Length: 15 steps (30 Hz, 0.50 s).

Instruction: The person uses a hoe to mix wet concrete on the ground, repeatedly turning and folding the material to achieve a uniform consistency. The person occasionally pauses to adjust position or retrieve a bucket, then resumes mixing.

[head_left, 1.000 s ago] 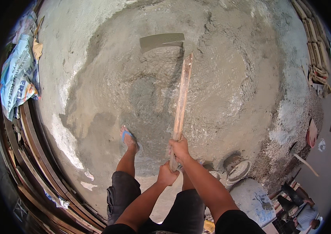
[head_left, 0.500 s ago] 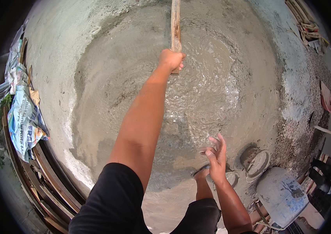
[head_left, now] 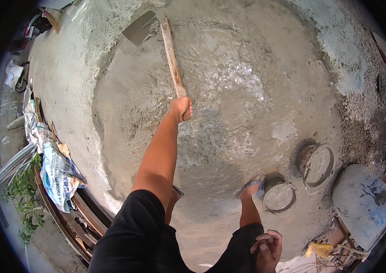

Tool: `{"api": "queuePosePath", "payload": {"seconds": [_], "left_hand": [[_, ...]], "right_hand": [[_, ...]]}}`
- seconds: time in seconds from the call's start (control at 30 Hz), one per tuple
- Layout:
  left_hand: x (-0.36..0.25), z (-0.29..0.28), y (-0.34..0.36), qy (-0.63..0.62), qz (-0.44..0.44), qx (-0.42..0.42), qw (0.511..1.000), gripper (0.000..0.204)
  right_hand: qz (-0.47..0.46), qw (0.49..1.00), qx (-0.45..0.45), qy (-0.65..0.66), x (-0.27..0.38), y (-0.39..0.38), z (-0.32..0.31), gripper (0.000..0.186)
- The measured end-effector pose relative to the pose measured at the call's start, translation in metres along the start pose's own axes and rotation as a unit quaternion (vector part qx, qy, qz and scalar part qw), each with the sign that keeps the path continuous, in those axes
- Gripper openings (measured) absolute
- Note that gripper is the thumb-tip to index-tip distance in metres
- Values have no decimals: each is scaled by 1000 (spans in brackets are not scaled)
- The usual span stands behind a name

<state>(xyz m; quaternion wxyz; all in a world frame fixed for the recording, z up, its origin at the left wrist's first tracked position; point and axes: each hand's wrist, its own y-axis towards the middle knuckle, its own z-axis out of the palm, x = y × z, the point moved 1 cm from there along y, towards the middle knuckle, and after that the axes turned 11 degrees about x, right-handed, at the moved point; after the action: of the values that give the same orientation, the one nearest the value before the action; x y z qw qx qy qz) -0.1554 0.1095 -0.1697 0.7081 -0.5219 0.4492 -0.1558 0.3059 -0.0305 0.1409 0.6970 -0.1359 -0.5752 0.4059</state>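
My left hand (head_left: 182, 107) is stretched far out and shut on the end of a long wooden hoe handle (head_left: 171, 59). The hoe's flat metal blade (head_left: 139, 27) rests at the far rim of a wide pool of wet grey cement mix (head_left: 229, 104). My right hand (head_left: 266, 246) hangs by my right thigh, fingers loosely curled and holding nothing. My right foot (head_left: 252, 186) in a sandal stands at the near edge of the mix, and my left foot (head_left: 175, 193) is partly hidden behind my arm.
Two round cement-caked pans (head_left: 318, 164) (head_left: 278, 196) lie on the right beside a blue-grey drum (head_left: 366, 204). A yellow object (head_left: 319, 249) lies near it. Printed sacks (head_left: 58, 173) and wooden planks (head_left: 72, 218) line the left edge. Gravel (head_left: 366, 113) spreads at the right.
Both hands held the handle close to my body a second ago. My right hand let go and dropped to my thigh. My left arm pushed the hoe out to the far side.
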Motion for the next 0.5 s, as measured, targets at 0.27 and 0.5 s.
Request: {"api": "queuePosePath", "payload": {"seconds": [0.27, 0.5], "left_hand": [[102, 50, -103, -39, -56, 39, 997, 10], [179, 70, -231, 141, -25, -31, 989, 18]], "right_hand": [[-24, 996, 47, 71, 4, 13, -7, 44], [25, 983, 150, -101, -76, 110, 19, 49]]}}
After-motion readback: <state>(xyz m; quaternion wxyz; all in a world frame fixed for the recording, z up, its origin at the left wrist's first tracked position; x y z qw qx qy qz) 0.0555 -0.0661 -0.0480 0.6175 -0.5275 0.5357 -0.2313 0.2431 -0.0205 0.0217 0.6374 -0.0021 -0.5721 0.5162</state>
